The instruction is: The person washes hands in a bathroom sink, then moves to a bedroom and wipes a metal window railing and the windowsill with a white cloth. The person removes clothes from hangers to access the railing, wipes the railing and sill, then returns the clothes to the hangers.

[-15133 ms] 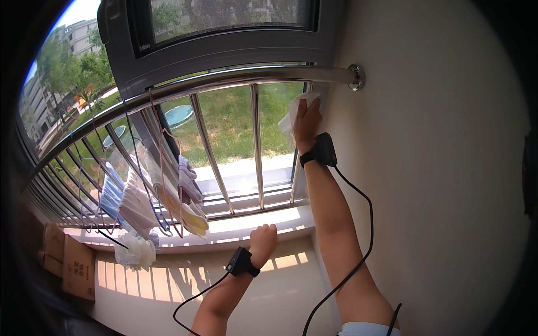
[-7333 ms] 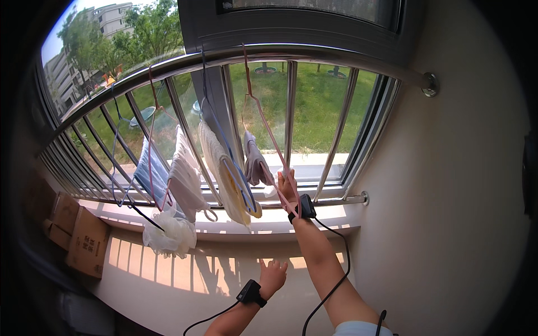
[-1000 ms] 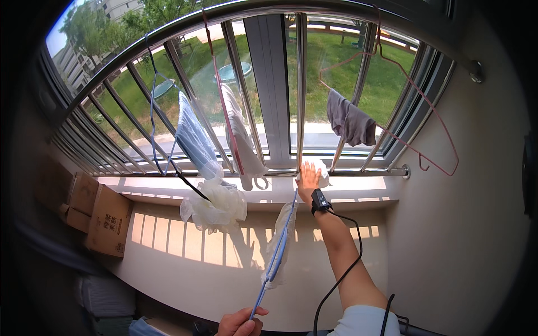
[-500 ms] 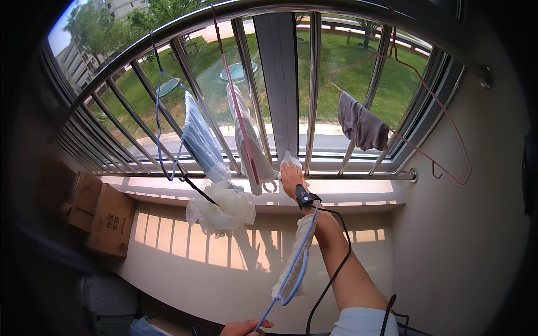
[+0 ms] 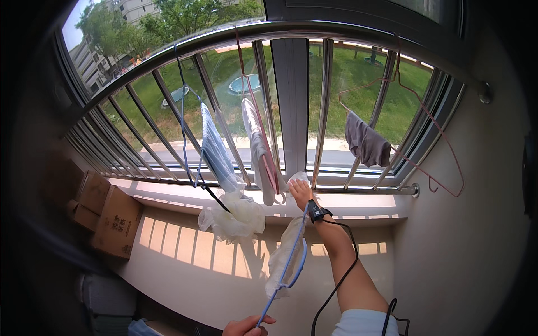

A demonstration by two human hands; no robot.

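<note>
At the bottom edge, my left hand (image 5: 246, 326) is closed round the hook end of a blue clothes hanger (image 5: 286, 266). A white frilly cloth (image 5: 282, 259) hangs on this hanger below my right forearm. My right hand (image 5: 301, 193) reaches forward to the foot of the metal railing, its fingers bent over a thin white cloth (image 5: 298, 177); its fingertips are partly hard to make out. Just left of it hangs a white garment (image 5: 258, 151) on a pink hanger (image 5: 272, 173). A black device (image 5: 316, 211) with a cable is strapped to my right wrist.
The curved metal railing (image 5: 224, 38) stands before a window. From it hang a light blue cloth (image 5: 215, 148) on a blue hanger, and a grey cloth (image 5: 367, 139) on a pink hanger at right. A whitish mesh puff (image 5: 232, 217) dangles below. Cardboard boxes (image 5: 117, 221) stand left.
The view has shifted, so the railing and hanging things sit lower and farther right. The blue hanger with the frilly cloth has swung slightly left of my right forearm. Both hands keep their holds.
</note>
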